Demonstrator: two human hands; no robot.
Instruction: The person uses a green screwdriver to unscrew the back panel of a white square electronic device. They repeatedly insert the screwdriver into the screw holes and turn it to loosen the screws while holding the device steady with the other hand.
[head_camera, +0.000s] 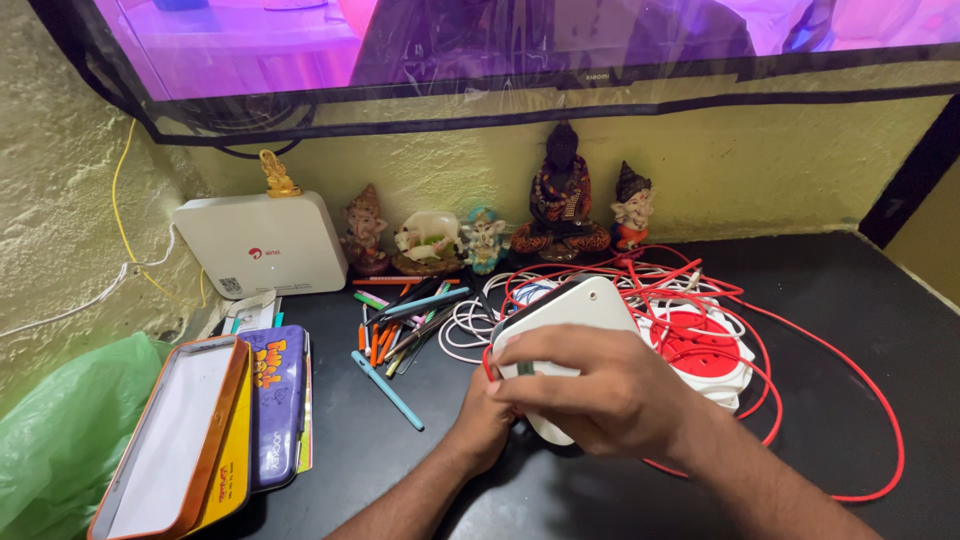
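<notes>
Right hand (600, 385) and left hand (485, 415) grip a white box (575, 310) over the dark desk (850, 300) beneath a screen (500, 40).

— What is seen behind the tabletop (850, 300)?

— A rough, yellowish plastered wall (760, 170) is seen, with a second stretch of it at the left (50, 200). A large screen (480, 40) is mounted across the top, lit in pink and violet.

— And the surface itself?

— A dark, nearly black tabletop is shown, set into the corner. A black strip (915, 175) is run down the wall at the right. The scene is lit softly, partly by the screen's glow.
</notes>
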